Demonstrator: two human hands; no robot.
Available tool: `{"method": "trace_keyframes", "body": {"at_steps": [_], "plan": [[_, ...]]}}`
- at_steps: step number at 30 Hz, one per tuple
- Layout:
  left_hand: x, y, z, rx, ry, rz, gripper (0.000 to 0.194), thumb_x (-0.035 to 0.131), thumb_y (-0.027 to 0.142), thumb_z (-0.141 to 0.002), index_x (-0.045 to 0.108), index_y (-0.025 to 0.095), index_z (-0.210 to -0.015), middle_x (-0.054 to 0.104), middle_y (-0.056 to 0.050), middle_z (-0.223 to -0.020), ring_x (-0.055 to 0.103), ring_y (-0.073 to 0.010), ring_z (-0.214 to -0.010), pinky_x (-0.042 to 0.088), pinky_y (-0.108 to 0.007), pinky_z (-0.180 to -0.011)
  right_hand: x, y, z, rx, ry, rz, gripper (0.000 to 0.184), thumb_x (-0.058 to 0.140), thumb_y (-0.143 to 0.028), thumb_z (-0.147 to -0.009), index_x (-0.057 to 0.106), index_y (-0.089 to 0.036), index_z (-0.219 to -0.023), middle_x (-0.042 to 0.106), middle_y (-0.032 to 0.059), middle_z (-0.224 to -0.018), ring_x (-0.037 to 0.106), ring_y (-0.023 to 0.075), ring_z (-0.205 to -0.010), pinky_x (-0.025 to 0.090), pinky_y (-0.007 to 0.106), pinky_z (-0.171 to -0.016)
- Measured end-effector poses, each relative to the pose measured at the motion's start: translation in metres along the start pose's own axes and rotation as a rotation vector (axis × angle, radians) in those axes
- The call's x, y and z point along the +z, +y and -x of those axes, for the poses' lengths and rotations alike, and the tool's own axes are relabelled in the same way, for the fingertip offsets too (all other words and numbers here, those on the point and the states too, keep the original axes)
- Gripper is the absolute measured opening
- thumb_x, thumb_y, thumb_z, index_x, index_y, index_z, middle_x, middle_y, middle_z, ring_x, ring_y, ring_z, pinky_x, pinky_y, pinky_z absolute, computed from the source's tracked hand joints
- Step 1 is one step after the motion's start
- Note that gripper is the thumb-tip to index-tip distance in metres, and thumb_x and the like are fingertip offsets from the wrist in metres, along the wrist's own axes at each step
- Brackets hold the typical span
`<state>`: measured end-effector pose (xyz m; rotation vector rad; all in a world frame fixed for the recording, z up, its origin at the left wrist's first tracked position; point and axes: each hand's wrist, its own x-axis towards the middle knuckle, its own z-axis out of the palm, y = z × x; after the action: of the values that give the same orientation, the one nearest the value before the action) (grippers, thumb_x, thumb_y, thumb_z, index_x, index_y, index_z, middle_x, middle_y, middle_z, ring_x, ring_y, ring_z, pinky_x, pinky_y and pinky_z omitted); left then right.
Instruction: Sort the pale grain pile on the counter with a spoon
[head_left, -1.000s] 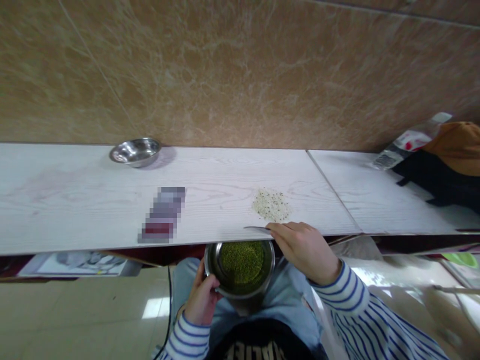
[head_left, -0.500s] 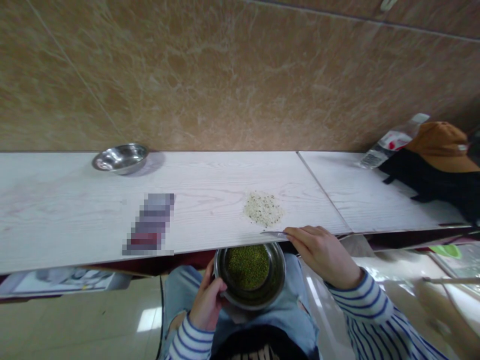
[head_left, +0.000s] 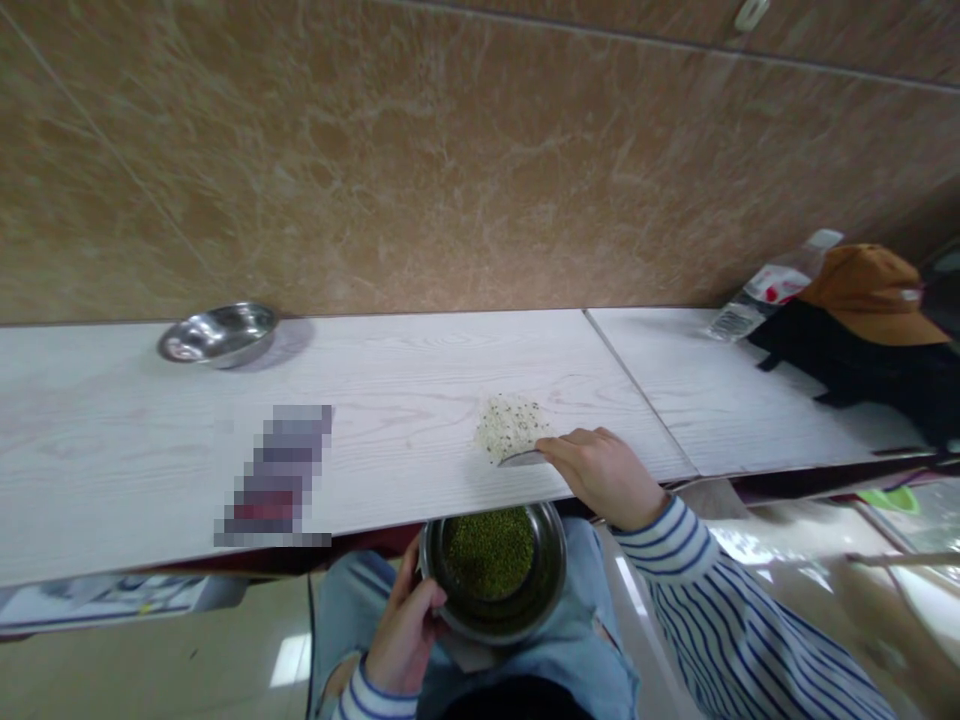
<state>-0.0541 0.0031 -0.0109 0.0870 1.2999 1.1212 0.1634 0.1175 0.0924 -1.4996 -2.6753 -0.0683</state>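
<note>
My left hand [head_left: 407, 628] grips the left rim of a steel bowl [head_left: 553, 592], thumb on the outside near me. The bowl is over my lap, just below the table edge, and green mung beans [head_left: 491, 552] lie in it. My right hand [head_left: 602, 476] pinches a thin, flat, greyish piece [head_left: 519, 459], seen nearly edge-on; its exact kind cannot be made out. Its edge meets the near side of a low pile of white rice-like grains [head_left: 511, 420] mixed with dark green bits, spread on the white table [head_left: 405, 450].
A second steel bowl [head_left: 219, 338] stands at the back left by the wall. Nearer lies a pixelated flat object [head_left: 277, 475]. To the right are a clear plastic bottle [head_left: 765, 290], a brown cap [head_left: 874, 290] and a dark cloth item [head_left: 832, 360].
My right hand has moved forward and left, bringing the thin piece from the table's front edge to the pile's near side. My left hand still holds the bowl; the view has shifted slightly.
</note>
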Motion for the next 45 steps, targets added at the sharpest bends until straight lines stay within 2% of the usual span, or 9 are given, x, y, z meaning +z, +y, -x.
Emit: {"method": "trace_keyframes", "body": {"at_steps": [13, 17, 22, 27, 31, 36, 39, 45], "plan": [[0.006, 0.0, -0.006, -0.007, 0.032, -0.01, 0.076, 0.054, 0.011, -0.051, 0.046, 0.029, -0.125, 0.058, -0.001, -0.102, 0.046, -0.0125, -0.064, 0.04, -0.026, -0.053, 0.011, 0.013, -0.038, -0.052, 0.027, 0.059, 0.024, 0.044, -0.024, -0.09, 0.06, -0.026, -0.106, 0.069, 0.0019, -0.083, 0.059, 0.0141, -0.075, 0.032, 0.028, -0.065], [0.005, -0.002, -0.009, -0.013, 0.039, 0.008, 0.077, 0.055, 0.01, -0.05, 0.047, 0.028, -0.125, 0.059, 0.0, -0.096, 0.046, -0.0123, -0.063, 0.041, -0.027, -0.054, 0.006, 0.014, -0.041, -0.052, 0.052, 0.045, 0.023, 0.043, -0.024, -0.091, 0.06, -0.025, -0.105, 0.068, 0.0009, -0.082, 0.058, 0.0138, -0.075, 0.031, 0.028, -0.066], [0.005, -0.003, -0.01, -0.007, 0.02, -0.006, 0.077, 0.055, 0.01, -0.051, 0.046, 0.028, -0.125, 0.058, 0.001, -0.088, 0.044, -0.0119, -0.061, 0.039, -0.025, -0.052, 0.0, 0.017, -0.039, 0.01, 0.121, 0.031, 0.023, 0.043, -0.025, -0.09, 0.06, -0.024, -0.106, 0.068, 0.0022, -0.082, 0.058, 0.0135, -0.075, 0.031, 0.027, -0.066], [0.007, -0.002, -0.007, -0.006, 0.017, -0.011, 0.079, 0.054, 0.011, -0.05, 0.045, 0.028, -0.127, 0.06, 0.0, -0.09, 0.046, -0.0135, -0.062, 0.04, -0.026, -0.052, 0.007, 0.016, -0.04, 0.054, 0.158, 0.074, 0.022, 0.044, -0.022, -0.089, 0.059, -0.024, -0.105, 0.068, 0.0018, -0.085, 0.057, 0.0151, -0.079, 0.03, 0.029, -0.065], [0.006, -0.002, -0.006, -0.011, 0.004, -0.016, 0.078, 0.054, 0.011, -0.051, 0.046, 0.028, -0.126, 0.061, 0.0, -0.087, 0.046, -0.0138, -0.061, 0.04, -0.026, -0.051, 0.012, 0.01, -0.036, 0.033, 0.124, 0.093, 0.021, 0.044, -0.021, -0.089, 0.059, -0.024, -0.103, 0.068, 0.001, -0.084, 0.057, 0.0158, -0.079, 0.029, 0.029, -0.065], [0.006, -0.002, -0.003, -0.008, 0.006, -0.013, 0.077, 0.053, 0.011, -0.05, 0.046, 0.027, -0.126, 0.061, -0.002, -0.098, 0.049, -0.0154, -0.068, 0.04, -0.027, -0.052, 0.01, 0.003, -0.025, 0.001, 0.119, 0.065, 0.021, 0.045, -0.019, -0.089, 0.06, -0.024, -0.102, 0.068, 0.0013, -0.085, 0.057, 0.0151, -0.08, 0.028, 0.03, -0.067], [0.007, -0.003, -0.002, -0.01, -0.011, -0.002, 0.079, 0.053, 0.011, -0.051, 0.045, 0.028, -0.127, 0.061, 0.0, -0.098, 0.047, -0.0139, -0.066, 0.04, -0.027, -0.052, 0.007, 0.002, -0.017, -0.024, 0.109, 0.041, 0.021, 0.046, -0.019, -0.088, 0.06, -0.024, -0.102, 0.068, 0.0009, -0.083, 0.057, 0.0149, -0.08, 0.029, 0.03, -0.068], [0.004, -0.005, -0.002, -0.004, -0.024, -0.006, 0.085, 0.054, 0.011, -0.05, 0.042, 0.031, -0.132, 0.061, 0.0, -0.098, 0.048, -0.0141, -0.065, 0.039, -0.027, -0.053, 0.003, 0.002, 0.0, -0.014, 0.145, 0.017, 0.021, 0.045, -0.019, -0.089, 0.06, -0.024, -0.103, 0.068, 0.0009, -0.086, 0.057, 0.0138, -0.081, 0.03, 0.03, -0.068]]}}
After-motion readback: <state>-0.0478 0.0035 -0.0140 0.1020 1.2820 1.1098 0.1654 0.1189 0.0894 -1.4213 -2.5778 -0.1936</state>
